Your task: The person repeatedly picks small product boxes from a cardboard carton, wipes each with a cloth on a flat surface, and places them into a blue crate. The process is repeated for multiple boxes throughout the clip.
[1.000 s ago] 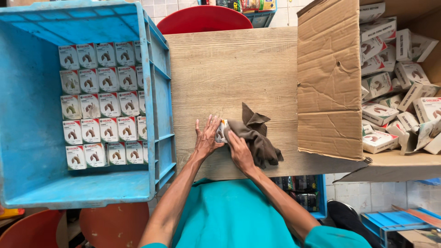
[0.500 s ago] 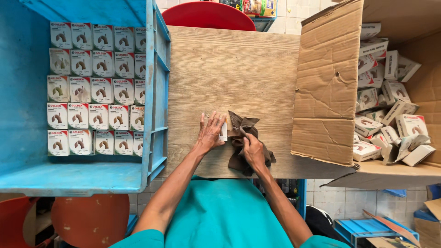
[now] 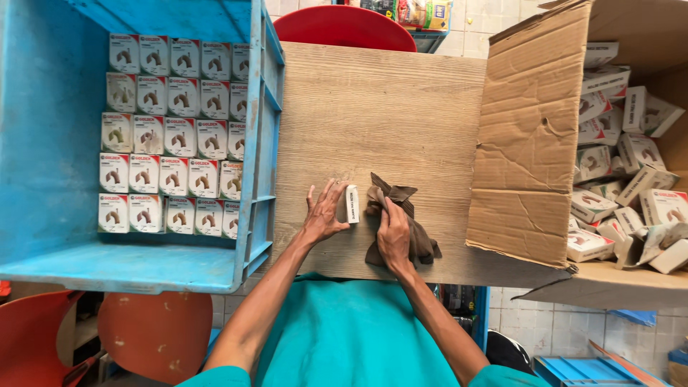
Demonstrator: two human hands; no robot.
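Observation:
My left hand [image 3: 324,213] holds a small white box [image 3: 352,203] on its edge on the wooden table [image 3: 373,115]. My right hand [image 3: 393,236] grips a crumpled brown cloth [image 3: 401,222] pressed against the right side of that box. Both hands sit near the table's front edge. To the left, a blue plastic crate [image 3: 43,129] holds neat rows of small white boxes [image 3: 172,136]. To the right, an open cardboard carton [image 3: 530,143] contains a jumbled heap of the same boxes [image 3: 623,172].
A red round stool [image 3: 344,27] stands beyond the table's far edge. Orange chairs [image 3: 154,330] are on the floor at lower left. Another blue crate [image 3: 580,371] lies at lower right, under the carton's flap.
The box now stands on edge in my left hand, and the cloth has shifted to its right side. The view has drifted slightly, with my hands staying near the table's front edge.

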